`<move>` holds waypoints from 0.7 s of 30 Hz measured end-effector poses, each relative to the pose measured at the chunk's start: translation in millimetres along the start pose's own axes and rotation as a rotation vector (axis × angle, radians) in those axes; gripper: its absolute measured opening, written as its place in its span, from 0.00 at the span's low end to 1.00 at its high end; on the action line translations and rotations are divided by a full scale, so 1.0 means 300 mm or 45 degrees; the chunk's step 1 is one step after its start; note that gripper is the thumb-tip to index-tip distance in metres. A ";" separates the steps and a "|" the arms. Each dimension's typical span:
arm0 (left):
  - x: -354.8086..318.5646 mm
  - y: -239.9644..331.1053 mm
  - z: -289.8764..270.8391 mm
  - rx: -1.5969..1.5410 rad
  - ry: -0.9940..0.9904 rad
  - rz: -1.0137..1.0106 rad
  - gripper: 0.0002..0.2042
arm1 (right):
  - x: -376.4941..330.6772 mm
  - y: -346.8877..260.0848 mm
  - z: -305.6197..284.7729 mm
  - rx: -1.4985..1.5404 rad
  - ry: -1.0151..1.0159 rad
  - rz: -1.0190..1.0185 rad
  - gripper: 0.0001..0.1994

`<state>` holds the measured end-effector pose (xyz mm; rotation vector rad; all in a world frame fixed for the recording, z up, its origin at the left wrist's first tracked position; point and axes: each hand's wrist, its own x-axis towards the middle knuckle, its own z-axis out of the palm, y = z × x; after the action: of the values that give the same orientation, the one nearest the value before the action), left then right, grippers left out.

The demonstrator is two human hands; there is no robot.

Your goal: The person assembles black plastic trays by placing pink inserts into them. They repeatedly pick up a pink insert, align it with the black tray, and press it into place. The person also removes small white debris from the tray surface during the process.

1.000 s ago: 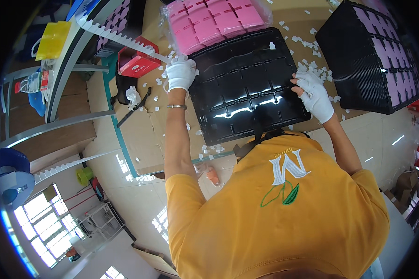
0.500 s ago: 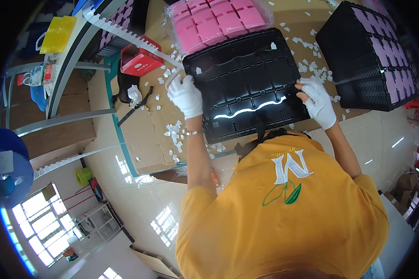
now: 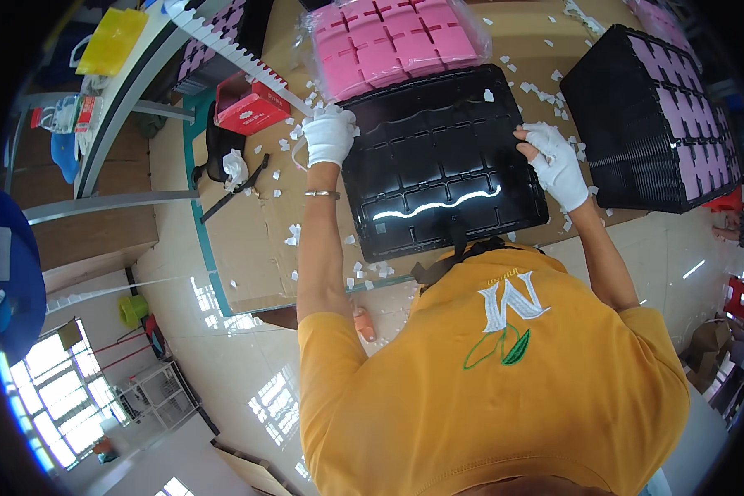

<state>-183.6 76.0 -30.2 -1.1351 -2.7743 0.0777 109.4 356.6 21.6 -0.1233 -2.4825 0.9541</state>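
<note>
My left hand (image 3: 329,136), gloved white, is clamped on the upper left corner of the black tray (image 3: 442,157), which lies flat on the cardboard-covered table (image 3: 248,240) between my hands. I judge the tray light, thin, glossy, a bit flexy and slippery; edges are the best hold. My right hand (image 3: 556,161) grips its right edge.

Head fisheye, looking steeply down, close over black tray (image 3: 442,161)

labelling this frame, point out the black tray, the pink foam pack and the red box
black tray (image 3: 438,178), head view, middle of its ribbed surface
pink foam pack (image 3: 393,41), head view, centre of the top
red box (image 3: 252,107), head view, its top face
</note>
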 end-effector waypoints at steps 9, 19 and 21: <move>-0.018 0.023 0.011 0.069 0.138 0.134 0.04 | -0.051 0.000 0.007 0.011 -0.008 0.103 0.10; -0.286 0.069 -0.046 -0.007 0.786 -0.458 0.04 | -0.107 -0.049 -0.023 0.075 0.094 0.128 0.09; -0.380 -0.038 -0.043 0.021 0.691 -0.480 0.04 | -0.064 -0.006 -0.029 -0.029 0.082 0.161 0.09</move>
<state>-109.1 -12.0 -29.2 -0.5063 -2.4253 -0.2149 130.5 355.8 20.8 -0.3171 -2.4508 0.9579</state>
